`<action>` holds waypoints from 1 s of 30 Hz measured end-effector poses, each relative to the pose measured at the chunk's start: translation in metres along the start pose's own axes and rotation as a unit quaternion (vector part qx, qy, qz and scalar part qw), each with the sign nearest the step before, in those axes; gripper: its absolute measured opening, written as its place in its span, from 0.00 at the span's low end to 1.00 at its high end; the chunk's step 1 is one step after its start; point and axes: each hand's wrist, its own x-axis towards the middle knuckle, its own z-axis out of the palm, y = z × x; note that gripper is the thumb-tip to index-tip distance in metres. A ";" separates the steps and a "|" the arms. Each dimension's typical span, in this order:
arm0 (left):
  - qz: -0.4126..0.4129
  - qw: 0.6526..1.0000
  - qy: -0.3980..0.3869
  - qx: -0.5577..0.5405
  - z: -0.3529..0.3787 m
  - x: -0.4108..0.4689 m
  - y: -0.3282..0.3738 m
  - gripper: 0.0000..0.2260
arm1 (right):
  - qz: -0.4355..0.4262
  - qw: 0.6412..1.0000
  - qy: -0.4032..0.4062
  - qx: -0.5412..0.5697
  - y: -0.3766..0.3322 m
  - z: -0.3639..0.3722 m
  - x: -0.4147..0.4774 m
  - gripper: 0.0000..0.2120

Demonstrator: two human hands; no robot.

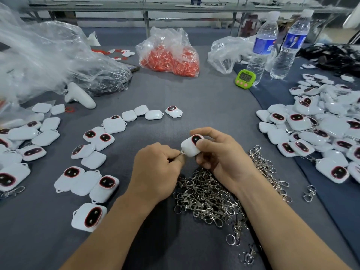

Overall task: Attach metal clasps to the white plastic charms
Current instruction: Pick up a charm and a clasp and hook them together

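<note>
My right hand (pixel 218 152) grips a white plastic charm (pixel 190 147) with a dark red-rimmed oval face, held above the grey table. My left hand (pixel 157 168) pinches a small metal clasp (pixel 182 152) at the charm's lower left corner loop; most of the clasp is hidden by my fingers. A heap of loose silver clasps (pixel 210 197) lies under and between my wrists. Several loose charms (pixel 91 145) lie in an arc to the left. A big pile of charms (pixel 319 129) lies on the right, some with clasps showing.
At the back stand a clear bag of orange parts (pixel 171 57), a crumpled plastic bag (pixel 48 61), a green timer (pixel 245 78) and two water bottles (pixel 261 47). A white controller (pixel 79 96) lies at the left. A few stray clasps (pixel 309 193) lie at the right.
</note>
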 end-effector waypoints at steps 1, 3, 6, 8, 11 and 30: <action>0.037 0.994 0.013 0.099 -0.001 -0.001 0.002 0.16 | -0.011 1.000 0.006 -0.026 0.002 0.002 0.000 0.10; 0.076 0.974 0.019 0.213 -0.002 -0.002 0.004 0.14 | -0.031 0.997 0.019 -0.070 0.005 0.006 0.000 0.10; 0.065 0.974 0.013 0.216 0.002 -0.001 0.002 0.13 | -0.030 0.997 0.037 -0.066 0.005 0.007 0.000 0.10; 0.027 0.989 0.014 0.144 0.003 0.000 -0.001 0.12 | -0.011 0.998 0.049 -0.026 0.002 0.006 0.001 0.10; -0.094 0.988 -0.002 -0.119 0.000 0.008 0.000 0.04 | 0.013 0.998 0.059 0.033 -0.002 0.004 0.004 0.12; -0.043 0.996 0.057 0.046 0.004 0.007 0.001 0.09 | -0.036 0.997 0.065 -0.029 0.002 0.009 -0.001 0.11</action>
